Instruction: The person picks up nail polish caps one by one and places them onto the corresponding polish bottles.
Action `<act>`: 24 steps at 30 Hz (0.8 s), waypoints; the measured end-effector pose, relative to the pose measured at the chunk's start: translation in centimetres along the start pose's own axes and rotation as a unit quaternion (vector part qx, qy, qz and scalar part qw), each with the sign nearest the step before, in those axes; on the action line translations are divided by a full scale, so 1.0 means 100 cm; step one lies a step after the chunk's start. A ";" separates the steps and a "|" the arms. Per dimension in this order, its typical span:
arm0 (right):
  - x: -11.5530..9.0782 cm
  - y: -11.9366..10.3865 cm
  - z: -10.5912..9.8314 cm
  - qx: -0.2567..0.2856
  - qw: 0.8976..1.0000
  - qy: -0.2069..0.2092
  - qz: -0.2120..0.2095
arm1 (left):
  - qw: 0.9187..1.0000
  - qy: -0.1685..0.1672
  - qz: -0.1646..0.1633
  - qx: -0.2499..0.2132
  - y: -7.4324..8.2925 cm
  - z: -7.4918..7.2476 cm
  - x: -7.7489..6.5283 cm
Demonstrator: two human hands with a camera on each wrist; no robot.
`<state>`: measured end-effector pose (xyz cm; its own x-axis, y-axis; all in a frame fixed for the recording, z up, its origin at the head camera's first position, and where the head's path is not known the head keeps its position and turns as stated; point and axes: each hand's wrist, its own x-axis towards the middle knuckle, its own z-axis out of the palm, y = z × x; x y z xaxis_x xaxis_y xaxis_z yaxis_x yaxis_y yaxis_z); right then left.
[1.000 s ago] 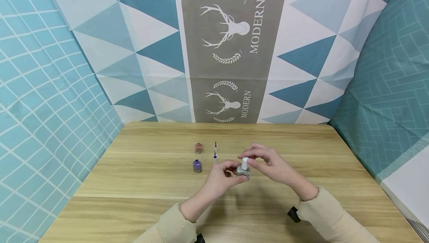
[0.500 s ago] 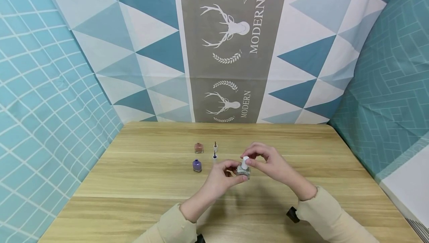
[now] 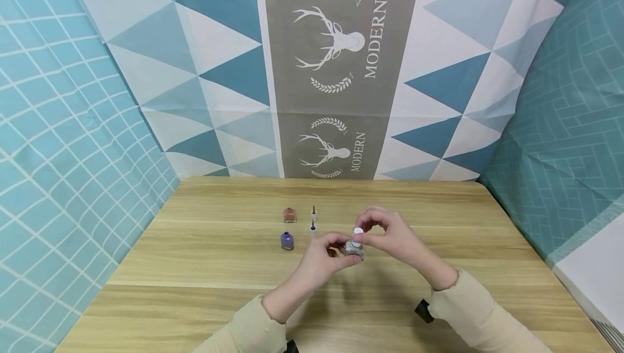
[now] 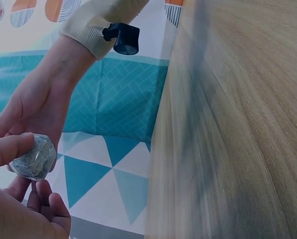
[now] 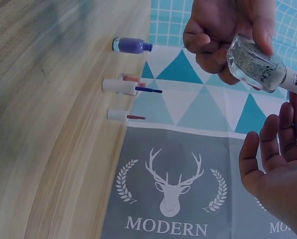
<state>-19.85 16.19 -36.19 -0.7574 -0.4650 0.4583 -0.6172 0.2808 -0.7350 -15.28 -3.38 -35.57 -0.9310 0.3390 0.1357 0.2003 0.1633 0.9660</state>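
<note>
A clear nail polish bottle with speckled grey-white polish is held off the table by my left hand, thumb on one side and fingers on the other. My right hand pinches its white cap between thumb and fingers. In the right wrist view the cap still sits on the bottle's neck. To the left stand an uncapped purple nail polish bottle and an uncapped brownish-pink one. Beside them two white caps stand brush up, one with a dark blue brush, the other with a brown brush.
The wooden table reaches back to a patterned wall cloth. Blue tiled cloth hangs on the left and teal cloth on the right. Black wrist cameras sit under both sleeves.
My right hand's fingers have shifted slightly to the right and curled more around the white cap. The left hand and the bottle stay almost in place. The other bottles have not moved.
</note>
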 end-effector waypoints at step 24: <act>0.000 -0.001 -0.003 0.028 0.993 -0.092 -0.063 | 1.000 0.004 0.004 0.007 -0.021 -0.001 0.006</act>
<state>-19.88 16.37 -35.99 -0.6199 -0.6408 0.4528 -0.6877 0.1658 -0.7068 -16.32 -3.60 -37.49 -0.9316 0.3331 0.1456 0.2124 0.1737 0.9616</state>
